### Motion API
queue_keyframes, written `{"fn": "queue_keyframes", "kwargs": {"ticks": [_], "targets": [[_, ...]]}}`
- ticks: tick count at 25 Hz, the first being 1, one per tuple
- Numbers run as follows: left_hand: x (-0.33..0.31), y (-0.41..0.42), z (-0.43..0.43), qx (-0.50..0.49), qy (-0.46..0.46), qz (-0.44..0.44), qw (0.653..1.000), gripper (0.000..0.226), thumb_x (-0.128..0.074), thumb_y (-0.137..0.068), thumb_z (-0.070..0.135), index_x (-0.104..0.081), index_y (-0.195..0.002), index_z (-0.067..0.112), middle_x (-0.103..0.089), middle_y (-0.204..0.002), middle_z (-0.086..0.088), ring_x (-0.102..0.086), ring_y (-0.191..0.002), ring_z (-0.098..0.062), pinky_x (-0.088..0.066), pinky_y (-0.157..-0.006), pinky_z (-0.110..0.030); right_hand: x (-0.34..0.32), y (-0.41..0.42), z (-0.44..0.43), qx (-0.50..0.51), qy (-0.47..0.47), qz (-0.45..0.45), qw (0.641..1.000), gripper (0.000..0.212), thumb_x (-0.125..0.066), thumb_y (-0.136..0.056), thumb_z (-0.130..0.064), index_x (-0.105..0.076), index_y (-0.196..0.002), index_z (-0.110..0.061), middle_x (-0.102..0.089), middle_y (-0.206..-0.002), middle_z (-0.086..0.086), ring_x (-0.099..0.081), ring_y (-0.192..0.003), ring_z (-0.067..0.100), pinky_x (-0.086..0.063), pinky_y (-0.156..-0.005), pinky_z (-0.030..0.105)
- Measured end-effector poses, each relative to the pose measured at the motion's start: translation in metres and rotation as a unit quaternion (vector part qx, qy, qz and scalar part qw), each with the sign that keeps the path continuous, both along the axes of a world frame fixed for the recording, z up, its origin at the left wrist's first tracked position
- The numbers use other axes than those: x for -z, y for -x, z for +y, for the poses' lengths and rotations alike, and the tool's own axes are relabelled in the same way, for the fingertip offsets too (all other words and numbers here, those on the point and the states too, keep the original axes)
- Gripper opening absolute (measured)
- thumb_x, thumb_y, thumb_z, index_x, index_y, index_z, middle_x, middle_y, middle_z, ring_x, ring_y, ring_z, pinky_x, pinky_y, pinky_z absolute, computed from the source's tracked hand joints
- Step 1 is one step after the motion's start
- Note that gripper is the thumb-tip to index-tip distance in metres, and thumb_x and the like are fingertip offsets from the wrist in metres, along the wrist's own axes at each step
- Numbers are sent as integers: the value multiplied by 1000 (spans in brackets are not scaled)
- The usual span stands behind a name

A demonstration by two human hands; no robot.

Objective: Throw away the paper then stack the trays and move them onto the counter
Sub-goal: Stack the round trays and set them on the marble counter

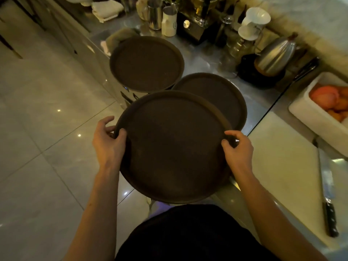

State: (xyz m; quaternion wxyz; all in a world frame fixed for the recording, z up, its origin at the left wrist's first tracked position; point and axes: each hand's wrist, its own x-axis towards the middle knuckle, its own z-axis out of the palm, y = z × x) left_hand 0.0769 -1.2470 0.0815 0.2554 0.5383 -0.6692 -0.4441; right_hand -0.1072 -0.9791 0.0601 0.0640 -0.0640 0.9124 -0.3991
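Observation:
Three round dark brown trays are in view. The nearest tray (pixel 173 147) is held in both hands, partly over the counter's front edge. My left hand (pixel 108 142) grips its left rim and my right hand (pixel 238 149) grips its right rim. A second tray (pixel 222 95) lies on the steel counter (pixel 199 59), partly hidden under the held one. The third tray (pixel 146 64) rests farther back, overhanging the counter edge. No paper is visible.
Behind the trays stand metal cups (pixel 154 14), a white pour-over dripper (pixel 252 23) and a steel kettle (pixel 276 57). To the right are a white cutting board (pixel 282 157), a long knife (pixel 326 187) and a white box of fruit (pixel 323 110). Tiled floor lies at left.

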Motion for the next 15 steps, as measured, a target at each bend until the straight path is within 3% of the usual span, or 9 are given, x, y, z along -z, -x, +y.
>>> {"fn": "queue_keyframes", "kwargs": {"ticks": [6,10,15], "targets": [[12,40,-31,63,-19,-2,998,46,-66,-86,17,-53,-128,31,-57,-104,13,-50,-82,7,-36,-65,-11,-2,4,-8,50,-10,-3,999,27,-63,-85,-17,-65,-111,-24,-62,-115,0,-56,-108,18,-47,-96,40],[17,77,-32,117,-29,-21,992,44,-65,-86,15,-54,-127,28,-60,-116,7,-55,-98,-5,-46,-74,-19,1,19,0,89,-20,2,996,28,-63,-84,-17,-65,-112,-23,-62,-114,3,-57,-105,19,-48,-94,40],[26,121,-25,180,-13,-84,980,43,-66,-85,16,-54,-124,31,-54,-92,24,-52,-75,5,-39,-61,-13,17,58,6,114,-5,-9,993,30,-63,-81,-14,-66,-111,-21,-64,-115,5,-58,-106,21,-44,-91,33]]}}
